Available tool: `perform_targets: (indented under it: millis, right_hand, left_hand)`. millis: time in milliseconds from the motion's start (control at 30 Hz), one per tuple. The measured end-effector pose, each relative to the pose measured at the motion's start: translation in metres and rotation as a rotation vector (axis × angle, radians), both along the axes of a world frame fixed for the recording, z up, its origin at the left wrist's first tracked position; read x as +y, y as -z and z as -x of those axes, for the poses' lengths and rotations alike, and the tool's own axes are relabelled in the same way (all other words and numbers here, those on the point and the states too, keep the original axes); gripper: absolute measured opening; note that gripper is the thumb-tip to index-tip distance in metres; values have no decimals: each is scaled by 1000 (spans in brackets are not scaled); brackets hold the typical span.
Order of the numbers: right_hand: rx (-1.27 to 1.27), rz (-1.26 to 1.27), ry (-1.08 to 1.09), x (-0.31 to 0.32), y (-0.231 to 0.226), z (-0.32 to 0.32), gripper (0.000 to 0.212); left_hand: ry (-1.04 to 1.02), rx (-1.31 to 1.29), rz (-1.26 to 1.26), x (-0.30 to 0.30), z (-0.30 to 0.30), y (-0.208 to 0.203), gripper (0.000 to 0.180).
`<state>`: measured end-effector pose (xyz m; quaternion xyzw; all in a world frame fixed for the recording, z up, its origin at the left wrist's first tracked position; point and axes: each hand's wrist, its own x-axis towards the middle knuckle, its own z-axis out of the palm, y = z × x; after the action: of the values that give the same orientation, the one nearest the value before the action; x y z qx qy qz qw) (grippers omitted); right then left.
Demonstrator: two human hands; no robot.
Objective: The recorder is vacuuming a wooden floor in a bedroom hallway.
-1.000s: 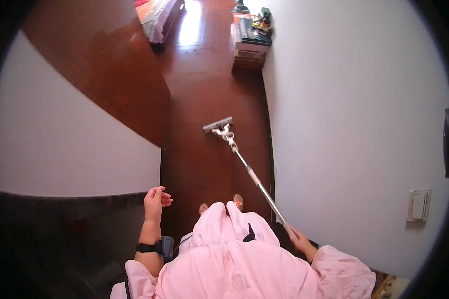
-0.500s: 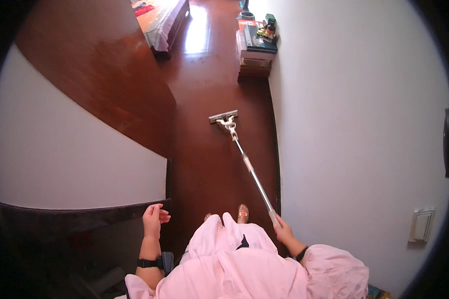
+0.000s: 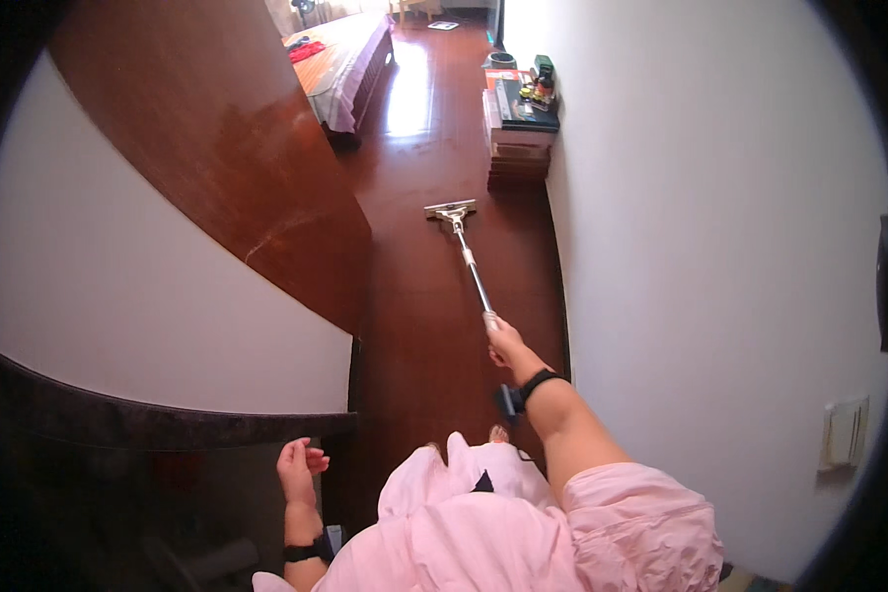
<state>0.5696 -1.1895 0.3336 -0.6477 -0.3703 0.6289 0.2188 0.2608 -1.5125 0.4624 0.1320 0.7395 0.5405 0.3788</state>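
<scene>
My right hand (image 3: 504,341) is wrapped round the handle of a mop (image 3: 475,278), with that arm stretched forward. The mop's pole is silvery with a light grip. Its wide, flat head (image 3: 451,209) rests on the reddish-brown floor, between the wooden door and a stack of boxes or books. My left hand (image 3: 301,470) hangs at my left side beside a dark ledge, fingers loosely bent and apart, with nothing in it. Each wrist wears a black band.
A brown wooden door (image 3: 227,148) stands at left beyond a white wall (image 3: 148,266) and the dark ledge (image 3: 168,419). On the right, a stack (image 3: 519,148) with small items on top sits against the white wall (image 3: 701,247). A bed (image 3: 350,74) lies farther off.
My right arm has reached forward, and the mop head has gone farther away along the floor. More of the far room shows. My left hand still hangs beside the ledge.
</scene>
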Motion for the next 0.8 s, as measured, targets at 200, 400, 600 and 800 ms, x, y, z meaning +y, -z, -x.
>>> perform_targets:
  millis: [200, 400, 600, 800]
  right_hand:
    - [-38, -4, -17, -186, -15, -164, 44]
    - [-190, 199, 53, -397, -70, -235, 54]
    - [-221, 13, 194, -417, -30, -208, 72]
    - [-135, 25, 1, -275, -50, -180, 57]
  left_hand:
    - [152, -83, -90, 38, 9, 20, 24]
    - [270, -161, -99, 79, 8, 35, 24]
    - [337, -225, -108, 89, -6, 28, 24]
    - [165, -98, -142, 57, 7, 13, 25]
